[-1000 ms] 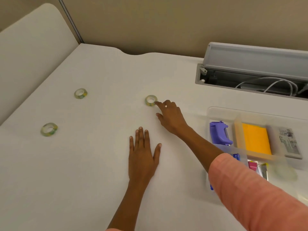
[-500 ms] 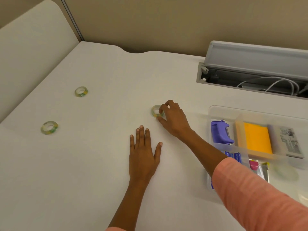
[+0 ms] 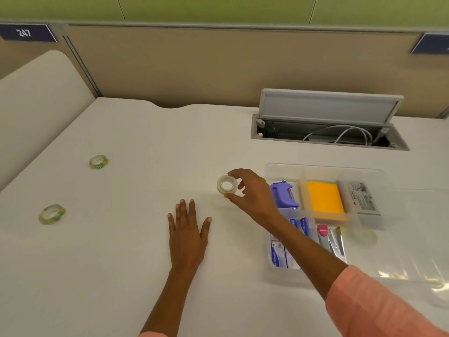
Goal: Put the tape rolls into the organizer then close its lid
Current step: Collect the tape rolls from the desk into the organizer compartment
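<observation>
Two tape rolls (image 3: 98,162) (image 3: 52,214) lie far left on my desk (image 3: 145,142); my right hand (image 3: 250,193) pinches a third roll (image 3: 227,184) beside the open organizer (image 3: 279,170), left hand (image 3: 188,235) flat, fingers spread.

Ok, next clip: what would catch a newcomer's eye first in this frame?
The right hand holding a tape roll in its fingers, just left of the clear organizer. In the organizer, a bright orange pad stands out. Two more tape rolls lie far left on the white desk.
</observation>
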### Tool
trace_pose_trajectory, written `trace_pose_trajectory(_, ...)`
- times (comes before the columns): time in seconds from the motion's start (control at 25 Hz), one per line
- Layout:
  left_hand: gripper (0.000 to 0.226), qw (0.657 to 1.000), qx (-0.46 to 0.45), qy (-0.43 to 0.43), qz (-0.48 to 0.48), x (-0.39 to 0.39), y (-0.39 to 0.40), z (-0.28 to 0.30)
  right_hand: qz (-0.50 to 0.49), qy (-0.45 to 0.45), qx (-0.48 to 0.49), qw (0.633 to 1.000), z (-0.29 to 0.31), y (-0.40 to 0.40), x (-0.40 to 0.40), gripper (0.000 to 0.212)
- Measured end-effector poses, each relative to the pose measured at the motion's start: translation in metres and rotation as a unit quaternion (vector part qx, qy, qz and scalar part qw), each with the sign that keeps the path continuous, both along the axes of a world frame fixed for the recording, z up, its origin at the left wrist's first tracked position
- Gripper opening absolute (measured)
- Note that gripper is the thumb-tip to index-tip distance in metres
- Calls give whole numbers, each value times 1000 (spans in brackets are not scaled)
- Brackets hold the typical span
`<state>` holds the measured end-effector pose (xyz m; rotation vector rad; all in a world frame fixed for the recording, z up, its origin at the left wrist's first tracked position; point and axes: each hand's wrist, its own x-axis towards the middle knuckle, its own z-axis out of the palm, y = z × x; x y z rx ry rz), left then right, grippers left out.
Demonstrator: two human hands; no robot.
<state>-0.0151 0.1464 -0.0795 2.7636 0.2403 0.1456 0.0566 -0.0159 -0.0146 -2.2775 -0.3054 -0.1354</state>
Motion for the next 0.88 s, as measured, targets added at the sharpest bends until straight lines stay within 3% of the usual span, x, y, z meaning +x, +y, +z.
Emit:
trace_pose_trajectory(0.12, 75, 999, -33, 10, 1, -7, -33, 14, -47, -1, 9, 999, 17, -37, -20, 50)
trace_pose_trajectory(0.24, 84, 997, -41, -11, -70, -13, -76, 32, -93, 12, -1, 996, 30, -79, -40, 59)
trace_pose_trajectory(0.32, 78, 990, -61, -38, -119, -14, -107, 44, -118, 18, -8, 993, 35, -112, -54, 62)
trace_pose_trajectory(0.4, 67, 981, -90, -48, -163, -15, -135, 50, -151, 31, -22, 988, 36, -146, -69, 58)
trace_pose_trajectory(0.48, 71, 975, -103, -30, -193, -19, -155, 50, -192, 45, -19, 980, 36, -180, -84, 51)
trace_pose_trajectory(0.68, 71, 980, -78, 19, -184, -19, -168, 37, -247, 85, -22, 965, 30, -239, -115, 52)
trace_pose_trajectory(0.88, 66, 980, -67, 10, -188, -18, -167, 34, -237, 207, -85, 945, 17, -255, -132, 51)
